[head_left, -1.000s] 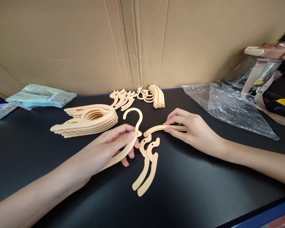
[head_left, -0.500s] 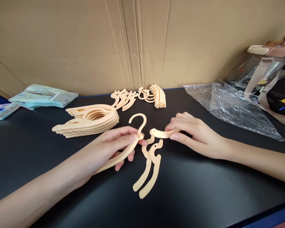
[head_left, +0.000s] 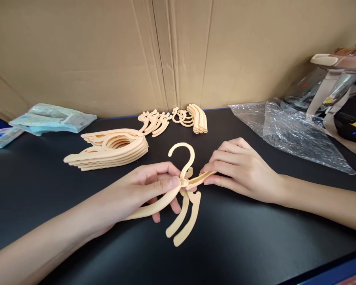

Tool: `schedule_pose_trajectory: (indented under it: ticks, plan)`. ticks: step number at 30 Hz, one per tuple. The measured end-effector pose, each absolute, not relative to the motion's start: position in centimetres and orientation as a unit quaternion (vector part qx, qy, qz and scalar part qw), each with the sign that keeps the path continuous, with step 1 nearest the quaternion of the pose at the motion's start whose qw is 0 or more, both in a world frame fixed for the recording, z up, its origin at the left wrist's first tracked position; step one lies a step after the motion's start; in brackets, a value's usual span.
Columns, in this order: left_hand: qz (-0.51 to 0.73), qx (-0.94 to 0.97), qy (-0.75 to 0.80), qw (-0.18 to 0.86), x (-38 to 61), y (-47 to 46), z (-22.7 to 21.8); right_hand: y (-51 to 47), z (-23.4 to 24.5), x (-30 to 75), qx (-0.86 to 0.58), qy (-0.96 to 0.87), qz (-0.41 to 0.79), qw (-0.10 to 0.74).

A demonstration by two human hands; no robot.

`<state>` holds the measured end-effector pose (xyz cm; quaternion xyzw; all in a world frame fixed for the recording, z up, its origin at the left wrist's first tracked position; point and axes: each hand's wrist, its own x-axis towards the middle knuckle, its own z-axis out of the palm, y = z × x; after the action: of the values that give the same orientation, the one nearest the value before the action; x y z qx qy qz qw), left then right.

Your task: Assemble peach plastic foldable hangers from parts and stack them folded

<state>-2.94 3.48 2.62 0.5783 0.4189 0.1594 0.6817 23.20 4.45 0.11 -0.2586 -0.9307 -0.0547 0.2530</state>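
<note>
The hooked hanger piece (head_left: 188, 157) sits at the middle of my view, lifted just off the table. Its hook stands up and away toward the back wall with the open end curling to the left, while its long arm sweeps down and to the left under the palm. The left hand (head_left: 145, 189) grasps it, thumb and forefinger pinched at the base of the hook and the other fingers curled beneath the arm. Coming in from the right is a second peach hanger arm (head_left: 200, 179), its long axis nearly level and its rounded end pointing left at that same base. The two ends meet there, though I cannot tell whether they are joined. The right hand (head_left: 243, 170) pinches this arm between thumb and fingertips, hiding its far end. Just below the joint two loose hanger arms (head_left: 186, 218) lie side by side on the black tabletop (head_left: 255, 241), curving down and left. Farther back on the left is a stack of assembled hangers (head_left: 112, 149), and behind it, near the wall, small piles of hanger parts (head_left: 178, 119). A cardboard sheet (head_left: 106, 59) closes off the back. Pale blue packets (head_left: 52, 118) lie at far left; a crumpled clear plastic bag (head_left: 290, 134) and a clear jug (head_left: 329, 83) sit at the right.
</note>
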Motion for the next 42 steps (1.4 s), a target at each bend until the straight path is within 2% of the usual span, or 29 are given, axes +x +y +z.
schedule_pose_trajectory:
  ticks: [12,22,42]
  plan:
    - [0.161,0.586,0.415,0.677,-2.5,3.2,2.1,4.3,0.0,23.1,-0.237,-0.931,-0.065,0.272]
    - [0.154,0.608,0.478,0.614,-2.0,2.4,3.0,4.3,0.0,23.1,-0.230,-0.930,-0.074,0.278]
    - [0.262,0.682,0.442,0.520,-1.9,1.9,1.4,4.5,-0.2,23.1,-0.234,-0.928,-0.041,0.286]
